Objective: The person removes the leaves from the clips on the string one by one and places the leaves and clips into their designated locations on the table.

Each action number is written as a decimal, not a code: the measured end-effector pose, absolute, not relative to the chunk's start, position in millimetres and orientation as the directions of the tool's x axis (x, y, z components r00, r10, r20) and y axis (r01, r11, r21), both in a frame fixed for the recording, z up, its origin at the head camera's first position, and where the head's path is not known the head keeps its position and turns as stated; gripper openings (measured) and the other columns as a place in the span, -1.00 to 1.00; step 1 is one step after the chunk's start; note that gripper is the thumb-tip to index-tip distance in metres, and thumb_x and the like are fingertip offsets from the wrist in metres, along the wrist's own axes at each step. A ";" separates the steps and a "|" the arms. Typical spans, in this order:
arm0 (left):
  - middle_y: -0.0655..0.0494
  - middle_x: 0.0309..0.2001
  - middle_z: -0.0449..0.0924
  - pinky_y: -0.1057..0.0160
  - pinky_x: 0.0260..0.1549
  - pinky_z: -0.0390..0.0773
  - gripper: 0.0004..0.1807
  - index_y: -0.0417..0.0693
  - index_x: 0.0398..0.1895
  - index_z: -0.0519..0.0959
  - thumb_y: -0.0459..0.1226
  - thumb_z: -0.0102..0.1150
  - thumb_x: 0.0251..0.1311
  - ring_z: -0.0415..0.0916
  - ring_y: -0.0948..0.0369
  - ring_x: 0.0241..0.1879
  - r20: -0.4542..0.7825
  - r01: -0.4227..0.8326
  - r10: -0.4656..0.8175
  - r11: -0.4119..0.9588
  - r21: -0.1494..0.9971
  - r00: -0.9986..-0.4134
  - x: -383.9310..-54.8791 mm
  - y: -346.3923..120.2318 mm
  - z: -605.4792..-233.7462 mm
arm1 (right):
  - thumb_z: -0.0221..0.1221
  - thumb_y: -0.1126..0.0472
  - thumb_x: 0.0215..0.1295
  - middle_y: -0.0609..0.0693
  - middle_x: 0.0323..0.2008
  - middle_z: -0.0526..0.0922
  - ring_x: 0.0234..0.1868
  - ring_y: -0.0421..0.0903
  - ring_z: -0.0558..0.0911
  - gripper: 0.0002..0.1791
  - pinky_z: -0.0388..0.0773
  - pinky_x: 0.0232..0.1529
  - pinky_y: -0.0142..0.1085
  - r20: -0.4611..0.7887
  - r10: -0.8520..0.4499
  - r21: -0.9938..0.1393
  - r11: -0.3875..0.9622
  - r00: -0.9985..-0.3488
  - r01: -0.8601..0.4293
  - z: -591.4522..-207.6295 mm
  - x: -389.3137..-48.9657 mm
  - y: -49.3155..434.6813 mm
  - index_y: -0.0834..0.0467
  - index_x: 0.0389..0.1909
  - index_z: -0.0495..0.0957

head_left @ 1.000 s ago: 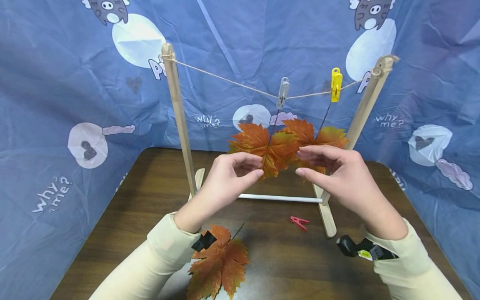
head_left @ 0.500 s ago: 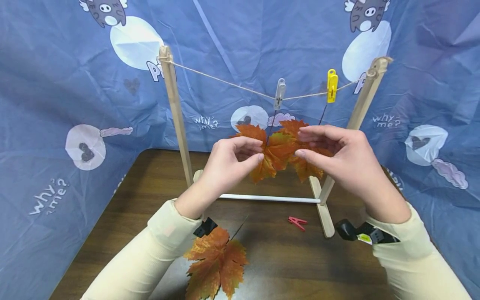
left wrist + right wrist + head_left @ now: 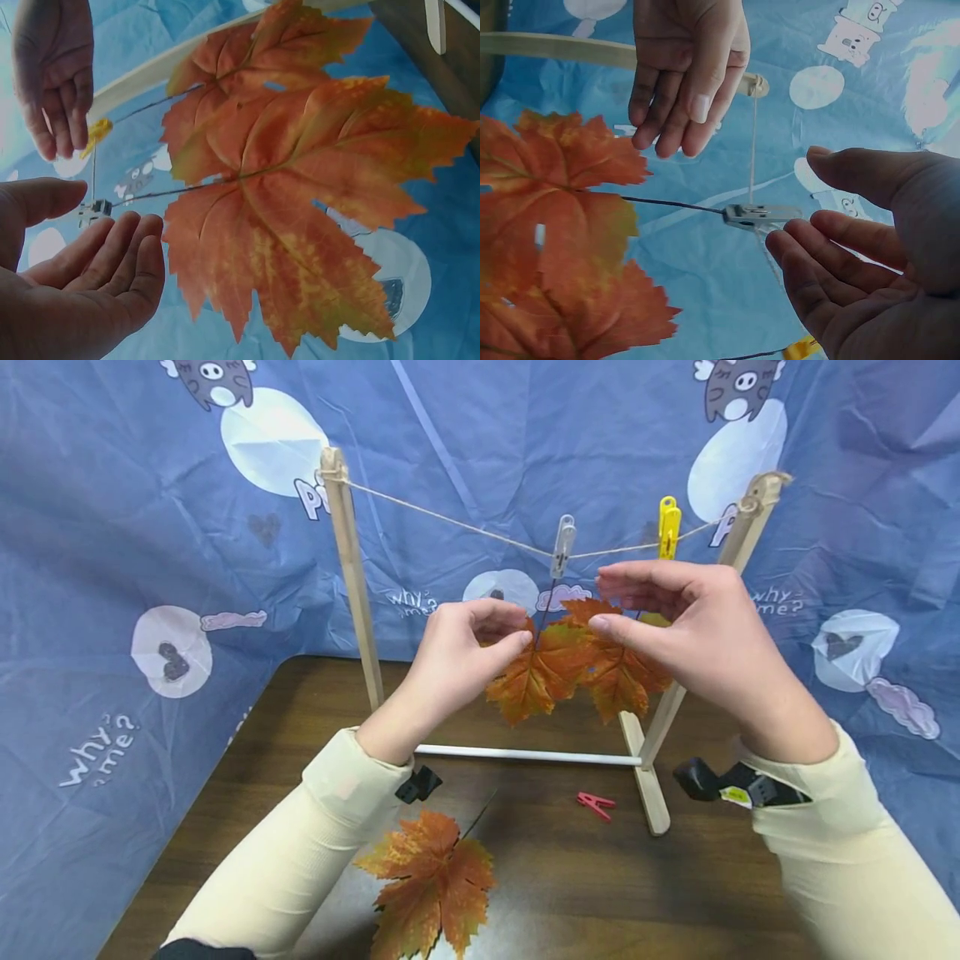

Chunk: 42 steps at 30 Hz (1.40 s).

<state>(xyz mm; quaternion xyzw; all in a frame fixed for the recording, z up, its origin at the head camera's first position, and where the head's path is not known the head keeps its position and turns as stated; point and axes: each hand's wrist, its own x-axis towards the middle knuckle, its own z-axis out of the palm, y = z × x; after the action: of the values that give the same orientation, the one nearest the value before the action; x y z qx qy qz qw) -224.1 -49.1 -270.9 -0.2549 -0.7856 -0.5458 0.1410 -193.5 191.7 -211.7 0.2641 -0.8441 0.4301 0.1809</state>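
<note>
Orange, jagged maple-shaped leaf (image 3: pixel 536 681) hangs from the grey plastic clothespin (image 3: pixel 563 543) on the beige string (image 3: pixel 450 520), near-vertical dark stem (image 3: pixel 673 203) between the left hand (image 3: pixel 463 647), nearer, and right hand (image 3: pixel 697 622), blade just beyond their empty, loosely bent fingers.

The left hand (image 3: pixel 476 647) and right hand (image 3: pixel 686 622) curve loosely before two leaves (image 3: pixel 536 681) hung from a string (image 3: pixel 442 517) by clips (image 3: pixel 563 547) (one grey, one yellow). A third leaf (image 3: pixel 446 881) lies toward the near edge of the desk (image 3: pixel 585 902), a red clip (image 3: pixel 596 804) farther in.
</note>
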 end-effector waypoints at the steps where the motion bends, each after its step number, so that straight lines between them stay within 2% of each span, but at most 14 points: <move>1: 0.00 -0.20 0.75 0.28 -0.18 0.62 -0.79 -0.31 -0.09 0.72 -0.41 0.37 0.22 0.70 0.21 -0.25 0.499 0.553 0.242 0.276 0.786 -0.832 -225.7 -49.2 -269.4 | 0.48 0.27 0.18 0.00 -0.04 0.74 -0.07 -0.15 0.70 -0.59 0.57 0.01 -0.36 0.534 -0.293 -0.625 0.494 -0.793 -0.604 -208.6 -194.2 190.7 0.15 0.07 0.72; 9: -0.02 -0.15 0.74 0.29 -0.15 0.60 -0.77 -0.27 -0.06 0.72 -0.39 0.39 0.23 0.68 0.22 -0.21 0.512 0.557 0.218 0.312 0.770 -0.831 -235.3 -49.4 -259.6 | 0.49 0.27 0.16 0.03 -0.03 0.74 -0.06 -0.16 0.71 -0.59 0.56 -0.01 -0.39 0.551 -0.324 -0.559 0.541 -0.769 -0.628 -182.6 -199.7 184.5 0.19 0.06 0.72; 18: 0.03 -0.11 0.74 0.32 -0.12 0.59 -0.74 -0.22 -0.02 0.72 -0.32 0.39 0.25 0.67 0.26 -0.16 0.522 0.569 0.228 0.359 0.740 -0.822 -245.9 -45.1 -252.0 | 0.47 0.14 0.21 0.03 0.04 0.71 0.06 -0.06 0.68 -0.50 0.55 0.06 -0.33 0.474 -0.370 -0.503 0.630 -0.799 -0.591 -158.2 -213.2 180.7 0.20 0.16 0.66; 25: 0.05 -0.12 0.74 0.30 -0.05 0.56 -0.74 -0.21 -0.04 0.73 -0.29 0.41 0.25 0.66 0.22 -0.07 0.525 0.578 0.243 0.386 0.719 -0.816 -253.5 -42.6 -249.9 | 0.46 0.14 0.23 0.07 0.06 0.70 0.07 -0.03 0.67 -0.49 0.55 0.05 -0.32 0.444 -0.459 -0.406 0.663 -0.769 -0.630 -139.1 -216.1 174.9 0.19 0.18 0.65; 31: 0.07 -0.13 0.75 0.24 -0.07 0.56 -0.73 -0.19 -0.04 0.74 -0.25 0.42 0.25 0.65 0.16 -0.07 0.503 0.565 0.257 0.407 0.718 -0.825 -257.6 -39.8 -249.4 | 0.42 0.04 0.27 0.10 0.13 0.66 0.13 0.03 0.64 -0.43 0.53 0.12 -0.09 0.351 -0.507 -0.308 0.732 -0.787 -0.608 -122.3 -223.5 166.2 0.20 0.24 0.61; 42: 0.11 -0.21 0.76 0.30 -0.01 0.52 -0.79 -0.17 -0.12 0.77 -0.25 0.41 0.27 0.64 0.28 -0.11 0.498 0.582 0.302 0.405 0.705 -0.813 -265.3 -33.3 -253.0 | 0.41 0.01 0.28 0.14 0.08 0.68 0.05 0.01 0.65 -0.40 0.55 0.06 -0.09 0.210 -0.535 -0.211 0.792 -0.818 -0.573 -105.0 -253.0 159.0 0.26 0.23 0.60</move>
<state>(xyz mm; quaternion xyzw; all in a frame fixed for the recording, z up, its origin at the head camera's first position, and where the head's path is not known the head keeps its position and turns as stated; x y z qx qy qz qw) -265.3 -33.3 -253.0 -0.2679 -0.8250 -0.4752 0.1474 -253.0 159.0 -105.0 0.2934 -0.9441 0.1335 0.0697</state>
